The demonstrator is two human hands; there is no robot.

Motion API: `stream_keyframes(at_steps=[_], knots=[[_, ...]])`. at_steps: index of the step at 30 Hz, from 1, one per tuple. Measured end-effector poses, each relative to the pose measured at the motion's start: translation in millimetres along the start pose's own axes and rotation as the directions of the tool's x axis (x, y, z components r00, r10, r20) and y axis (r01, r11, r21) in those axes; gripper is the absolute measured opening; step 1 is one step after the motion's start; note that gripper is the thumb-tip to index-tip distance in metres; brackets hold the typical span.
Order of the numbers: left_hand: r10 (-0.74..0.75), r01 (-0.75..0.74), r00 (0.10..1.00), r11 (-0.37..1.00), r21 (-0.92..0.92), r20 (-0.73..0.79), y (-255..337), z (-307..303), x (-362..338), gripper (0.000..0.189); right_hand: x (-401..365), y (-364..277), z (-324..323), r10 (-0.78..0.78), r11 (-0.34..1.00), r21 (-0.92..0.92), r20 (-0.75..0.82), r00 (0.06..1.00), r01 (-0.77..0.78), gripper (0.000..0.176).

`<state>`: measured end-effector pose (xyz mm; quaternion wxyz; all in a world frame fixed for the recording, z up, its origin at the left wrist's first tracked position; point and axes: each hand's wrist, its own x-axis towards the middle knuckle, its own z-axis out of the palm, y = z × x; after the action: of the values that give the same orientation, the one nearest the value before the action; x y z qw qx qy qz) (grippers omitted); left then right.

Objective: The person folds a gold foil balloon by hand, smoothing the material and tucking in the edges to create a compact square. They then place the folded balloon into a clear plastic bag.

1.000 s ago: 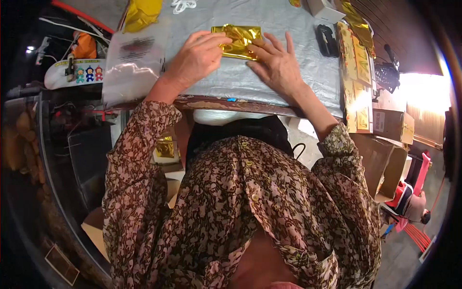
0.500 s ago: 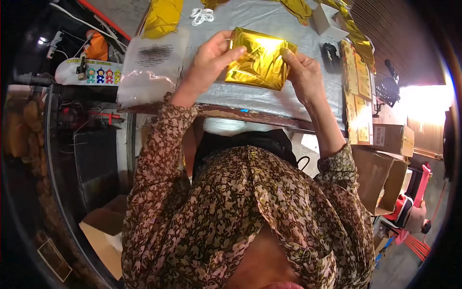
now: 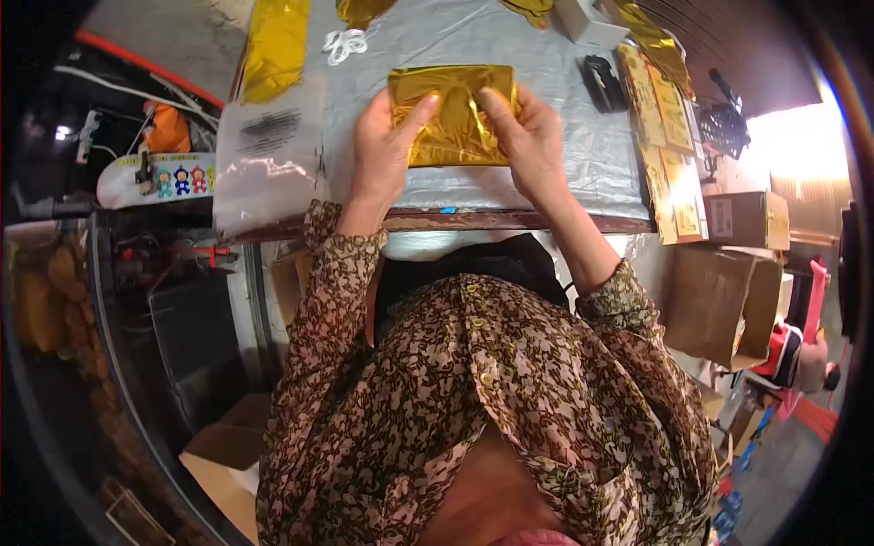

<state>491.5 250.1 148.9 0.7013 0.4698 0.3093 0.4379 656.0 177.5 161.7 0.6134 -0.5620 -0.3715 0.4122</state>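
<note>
A folded gold foil sheet [image 3: 452, 114] lies on the silver-covered table [image 3: 564, 146] in front of me. My left hand [image 3: 384, 150] grips its left edge, thumb on top. My right hand [image 3: 523, 136] grips its right edge, thumb pressed onto the foil. Both hands hold the sheet flat, close to the table's near edge.
A clear plastic bag [image 3: 264, 155] with dark print lies at the left of the table. More gold foil [image 3: 273, 41] sits at the far left, white loops [image 3: 344, 41] beside it. A black object [image 3: 603, 82] and a stack of gold packets [image 3: 665, 136] are at the right. Cardboard boxes [image 3: 728, 291] stand to the right.
The foil sheet was pressed on the table, then lifted and tilted in both hands, and now lies lower and flatter on the table, nearer to me.
</note>
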Motion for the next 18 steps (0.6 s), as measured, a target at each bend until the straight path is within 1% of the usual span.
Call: stream_keyframes(at_steps=[1, 2, 3, 4, 6, 7, 8, 10, 11, 12, 14, 16, 17, 18], knots=[[0.001, -0.004, 0.999, 0.999, -0.053, -0.054, -3, -1, 0, 0.027, -2, 2, 1, 0.012, 1.000, 0.012, 0.025, 1.000, -0.012, 0.026], [-0.002, 0.000, 0.999, 0.999, -0.047, -0.044, -5, -2, 1, 0.027, -3, 3, 2, 0.020, 0.999, 0.024, 0.054, 0.998, -0.021, 0.026], [-0.006, 0.000, 0.998, 0.996, -0.084, -0.065, -6, -3, 1, 0.028, -6, 3, 1, 0.031, 0.991, 0.129, 0.079, 0.996, -0.041, 0.026], [-0.019, 0.008, 0.996, 0.992, -0.123, -0.089, -5, -4, 2, 0.028, -5, 2, 3, 0.040, 0.990, 0.132, 0.069, 0.997, -0.049, 0.026], [-0.034, 0.024, 0.996, 0.992, -0.126, -0.083, -6, -5, 1, 0.028, -7, 8, 3, 0.073, 0.970, 0.226, 0.081, 0.994, -0.089, 0.025], [-0.051, 0.039, 0.995, 0.990, -0.133, -0.086, -5, -6, 0, 0.029, -6, 8, 1, 0.079, 0.969, 0.227, 0.074, 0.994, -0.093, 0.025], [-0.055, 0.043, 0.995, 0.990, -0.135, -0.081, -3, -7, -2, 0.029, -5, 9, -2, 0.098, 0.976, 0.189, 0.064, 0.993, -0.109, 0.024], [-0.075, 0.079, 0.996, 0.991, -0.112, 0.042, 3, -7, -7, 0.031, -4, 9, -5, 0.115, 0.981, 0.149, 0.053, 0.992, -0.122, 0.024], [-0.062, 0.067, 0.997, 0.991, -0.115, 0.045, 4, -8, -12, 0.031, -6, 13, -1, 0.115, 0.948, 0.297, 0.020, 0.993, -0.116, 0.023], [-0.084, 0.089, 0.995, 0.987, -0.131, 0.049, 8, -3, -15, 0.033, -6, 13, 0, 0.134, 0.891, 0.440, -0.010, 0.991, -0.116, 0.023], [-0.108, 0.111, 0.994, 0.982, -0.151, 0.031, 7, -4, -18, 0.035, -1, 27, -9, 0.202, 0.852, 0.496, -0.016, 0.979, -0.167, 0.022], [-0.106, 0.119, 0.986, 0.989, -0.092, 0.132, -2, -13, -18, 0.037, 0, 34, -16, 0.222, 0.850, 0.483, 0.032, 0.975, -0.209, 0.023], [-0.125, 0.142, 0.983, 0.982, -0.123, 0.136, -4, -14, -17, 0.038, -1, 33, -14, 0.230, 0.819, 0.536, 0.021, 0.973, -0.205, 0.024], [-0.118, 0.133, 0.985, 0.983, -0.128, 0.124, -5, -15, -17, 0.038, -1, 31, -13, 0.234, 0.787, 0.586, 0.006, 0.972, -0.193, 0.025]])
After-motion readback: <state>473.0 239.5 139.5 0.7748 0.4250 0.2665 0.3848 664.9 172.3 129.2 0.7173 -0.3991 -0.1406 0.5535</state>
